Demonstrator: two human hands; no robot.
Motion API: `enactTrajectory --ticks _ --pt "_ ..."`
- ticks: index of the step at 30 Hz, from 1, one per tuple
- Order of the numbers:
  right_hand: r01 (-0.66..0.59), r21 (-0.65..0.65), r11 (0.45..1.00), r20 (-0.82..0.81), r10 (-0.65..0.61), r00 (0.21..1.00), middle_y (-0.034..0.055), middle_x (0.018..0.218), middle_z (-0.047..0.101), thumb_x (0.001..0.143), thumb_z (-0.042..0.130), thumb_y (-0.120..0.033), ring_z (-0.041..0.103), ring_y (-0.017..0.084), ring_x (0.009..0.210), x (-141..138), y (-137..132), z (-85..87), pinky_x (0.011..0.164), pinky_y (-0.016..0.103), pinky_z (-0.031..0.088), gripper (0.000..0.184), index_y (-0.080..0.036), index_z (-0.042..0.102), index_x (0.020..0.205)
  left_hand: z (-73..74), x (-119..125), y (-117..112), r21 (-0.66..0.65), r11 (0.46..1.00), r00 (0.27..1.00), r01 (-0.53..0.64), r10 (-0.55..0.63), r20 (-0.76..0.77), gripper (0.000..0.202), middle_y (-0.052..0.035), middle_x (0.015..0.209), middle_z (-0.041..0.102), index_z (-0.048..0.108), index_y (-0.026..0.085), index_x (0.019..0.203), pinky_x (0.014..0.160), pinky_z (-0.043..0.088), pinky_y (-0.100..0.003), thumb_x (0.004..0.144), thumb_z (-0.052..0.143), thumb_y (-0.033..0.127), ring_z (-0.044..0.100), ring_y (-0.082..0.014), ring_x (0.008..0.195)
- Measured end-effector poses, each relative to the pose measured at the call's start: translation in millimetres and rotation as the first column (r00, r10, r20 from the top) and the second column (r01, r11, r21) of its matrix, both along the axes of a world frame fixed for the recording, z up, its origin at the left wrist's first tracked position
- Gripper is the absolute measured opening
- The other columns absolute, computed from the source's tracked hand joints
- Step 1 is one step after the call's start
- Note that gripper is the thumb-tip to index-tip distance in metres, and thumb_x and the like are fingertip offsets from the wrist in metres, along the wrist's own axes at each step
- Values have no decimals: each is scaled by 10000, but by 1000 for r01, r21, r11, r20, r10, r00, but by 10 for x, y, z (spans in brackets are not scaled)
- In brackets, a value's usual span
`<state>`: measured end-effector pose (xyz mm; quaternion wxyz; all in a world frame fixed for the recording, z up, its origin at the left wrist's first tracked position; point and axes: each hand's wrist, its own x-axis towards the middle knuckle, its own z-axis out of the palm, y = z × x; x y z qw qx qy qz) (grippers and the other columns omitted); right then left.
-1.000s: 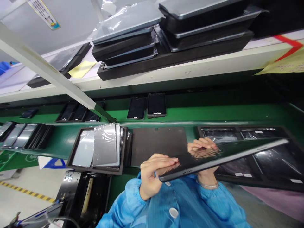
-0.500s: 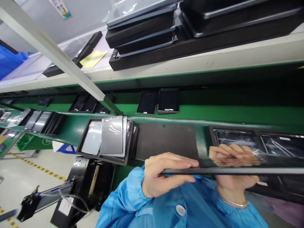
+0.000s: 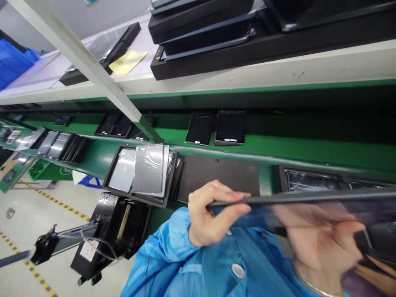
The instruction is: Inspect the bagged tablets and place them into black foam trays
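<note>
My left hand (image 3: 215,214) pinches the left end of a thin dark tablet (image 3: 256,212), fingers on top and thumb below. The tablet is tilted nearly edge-on, its glossy dark face turned partly towards me, and it runs past the right edge of the view. My right hand (image 3: 321,239) is at the tablet's glossy face, palm towards me. Blur and reflections smear its fingers, so I cannot tell whether it grips the tablet. Behind the tablet lies a flat dark board (image 3: 222,173) on the green bench.
A dark tray (image 3: 108,183) holds film-wrapped tablets to the left. Two groups of tablets (image 3: 200,128) lie on the green strip behind. Black foam trays (image 3: 198,62) stand on the upper shelf; a black foam tray (image 3: 281,179) sits right. A slanted white post (image 3: 83,62) crosses the left.
The tablet has tilted, bringing its glossy face into view, and its edge has risen. My right hand has turned and now appears against that face. The whole view has shifted slightly.
</note>
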<state>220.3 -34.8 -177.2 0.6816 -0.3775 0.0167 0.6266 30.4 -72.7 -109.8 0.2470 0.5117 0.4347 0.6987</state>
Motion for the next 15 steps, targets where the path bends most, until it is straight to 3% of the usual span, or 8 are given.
enactTrajectory --ticks 2,3,5,7,9,11,15 --pt "45 -87 995 125 -34 992 -121 637 693 606 988 -408 656 181 633 76 -30 72 799 468 604 333 -318 671 652 31 -28 17 -142 986 987 81 -60 147 168 -47 953 825 716 202 1013 755 664 -324 893 799 286 806 -222 864" --pt "66 -117 991 161 -47 986 -121 639 702 717 925 -380 657 169 620 113 -28 108 821 442 616 239 -327 693 697 57 -43 24 -181 968 967 172 -131 218 277 -68 1093 818 683 224 1123 862 668 -388 889 803 314 799 -262 994" --pt "114 -181 977 189 -79 979 -110 673 731 903 750 -263 678 123 614 165 3 176 783 307 647 119 -311 723 797 113 -71 33 -178 908 897 379 -313 312 609 -119 1412 693 525 293 1391 1061 591 -534 866 824 373 684 -344 1273" --pt "137 -288 948 129 -104 986 -93 700 750 1008 567 -164 699 63 602 169 54 235 678 162 641 229 -256 722 868 151 -94 37 -156 847 833 508 -438 337 928 -143 1603 505 308 360 1563 1168 487 -600 818 854 454 517 -384 1440" --pt "118 -437 892 32 -116 993 -78 699 753 1062 444 -147 697 39 544 128 101 281 593 93 620 311 -208 704 903 150 -106 41 -159 818 810 553 -483 333 1080 -143 1668 401 182 386 1620 1209 437 -596 786 850 547 403 -391 1511" --pt "59 -557 828 -54 -107 993 -55 715 758 1085 402 -192 706 56 520 73 129 304 584 88 621 332 -188 696 929 115 -109 46 -151 824 814 545 -479 329 1138 -137 1700 338 130 389 1636 1212 434 -578 770 832 620 340 -395 1542" --pt "-21 -663 748 -123 -81 989 -36 731 754 1081 423 -240 697 64 481 53 121 258 608 70 583 325 -179 687 902 38 -109 56 -142 837 813 528 -450 369 1052 -92 1721 308 173 398 1630 1176 479 -564 804 755 689 286 -395 1565"
